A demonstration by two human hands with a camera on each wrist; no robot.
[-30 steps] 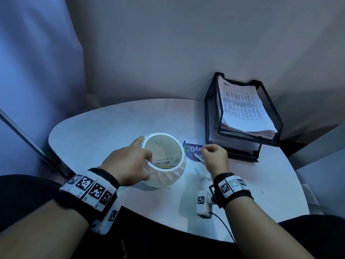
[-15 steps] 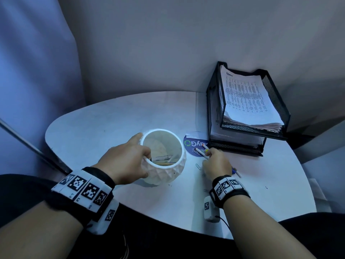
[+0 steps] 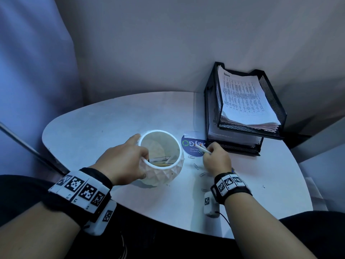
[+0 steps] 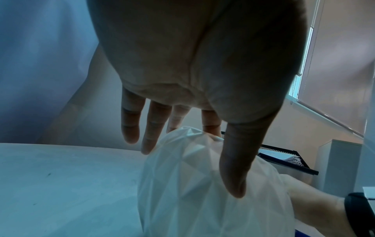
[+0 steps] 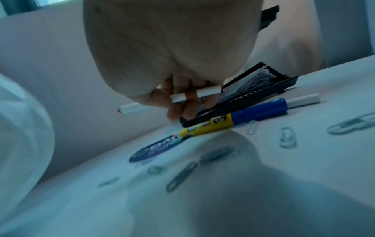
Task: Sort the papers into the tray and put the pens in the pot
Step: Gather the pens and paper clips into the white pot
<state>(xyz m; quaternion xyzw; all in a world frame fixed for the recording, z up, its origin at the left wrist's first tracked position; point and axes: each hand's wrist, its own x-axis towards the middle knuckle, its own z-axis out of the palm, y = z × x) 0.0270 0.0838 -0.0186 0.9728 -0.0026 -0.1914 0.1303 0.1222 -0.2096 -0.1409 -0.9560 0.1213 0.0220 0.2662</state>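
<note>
From the head view, my left hand [image 3: 121,163] grips the white faceted pot [image 3: 162,172] by its rim at nine o'clock, thumb down the outer wall. My right hand [image 3: 217,160], at three o'clock of the pot, is curled round a white pen [image 3: 203,148] whose tip points to ten o'clock over a round blue sticker [image 3: 192,146]. The papers [image 3: 244,101] lie in the top tier of the black mesh tray [image 3: 276,101] at two o'clock. Half a second ago the pen lay lower against the worktop [image 3: 93,128]; now my hand has raised it. Paper clips [image 3: 196,166] lie scattered between pot and hand.

From the left wrist, my thumb [image 4: 235,168] presses the pot's wall [image 4: 192,184] while the fingers [image 4: 151,128] reach past it.

From the right wrist, my fingers [image 5: 182,102] pinch the white pen [image 5: 205,93]; a blue-and-yellow pen [image 5: 233,120] and another white pen [image 5: 304,100] lie on the worktop beneath, beside the tray. Grey walls close the corner.
</note>
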